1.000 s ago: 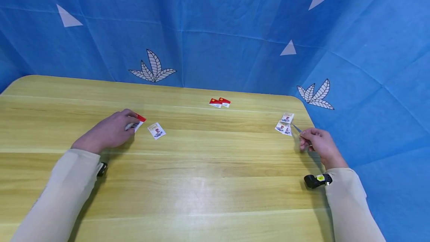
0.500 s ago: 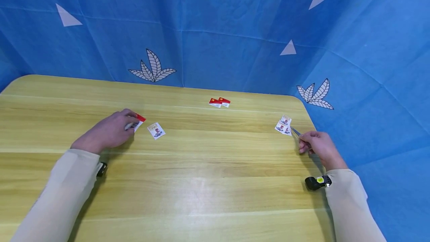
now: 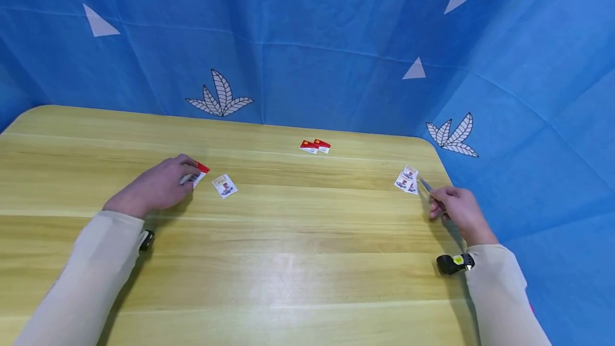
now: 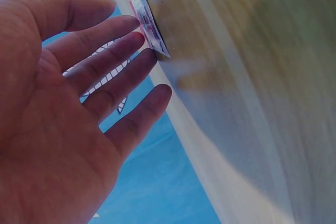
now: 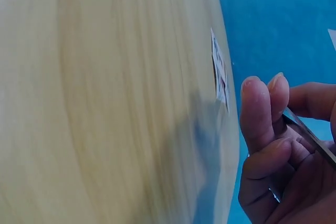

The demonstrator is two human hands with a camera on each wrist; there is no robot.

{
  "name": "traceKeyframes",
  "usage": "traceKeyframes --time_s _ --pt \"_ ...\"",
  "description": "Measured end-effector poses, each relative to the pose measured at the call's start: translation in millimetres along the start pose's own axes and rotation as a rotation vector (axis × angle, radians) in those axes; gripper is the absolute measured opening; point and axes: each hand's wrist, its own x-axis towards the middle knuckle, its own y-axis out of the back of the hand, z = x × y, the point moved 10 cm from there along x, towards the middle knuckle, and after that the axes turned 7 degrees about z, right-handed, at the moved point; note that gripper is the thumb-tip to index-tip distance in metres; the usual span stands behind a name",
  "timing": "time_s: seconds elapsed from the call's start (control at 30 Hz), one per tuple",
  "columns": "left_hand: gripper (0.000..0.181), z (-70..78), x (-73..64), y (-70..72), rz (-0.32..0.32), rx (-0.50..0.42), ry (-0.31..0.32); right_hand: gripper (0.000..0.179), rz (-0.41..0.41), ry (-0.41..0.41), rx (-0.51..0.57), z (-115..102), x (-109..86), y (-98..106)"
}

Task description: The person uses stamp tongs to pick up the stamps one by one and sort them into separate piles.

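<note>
With my left hand [image 3: 156, 186], I am reaching over the left part of the worktop [image 3: 298, 228], its fingers lying loosely straight, tips touching a red-and-white card [image 3: 202, 168]. A lone printed card [image 3: 225, 186] is lying just beside them. In my right hand [image 3: 456, 207], I am pinching metal tweezers [image 3: 425, 184], pointing them at a cluster of printed cards [image 3: 404, 181] near the right edge, towards the far right corner; I cannot tell whether they are touching. Two red-topped cards [image 3: 309, 147] are overlapping near the far edge.
</note>
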Motion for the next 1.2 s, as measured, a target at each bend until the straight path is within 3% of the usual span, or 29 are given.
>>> traceKeyframes --time_s 0.5,1.2 --pt "0.039 0.1 -0.5 0.1 0.004 0.009 -0.002 0.038 -0.026 0.106 0.009 -34.5 -4.4 -21.2" --pt "0.037 0.3 -0.2 -0.7 0.02 0.027 0.006 0.028 -0.228 0.177 0.051 -81.9 -20.2 -89.1"
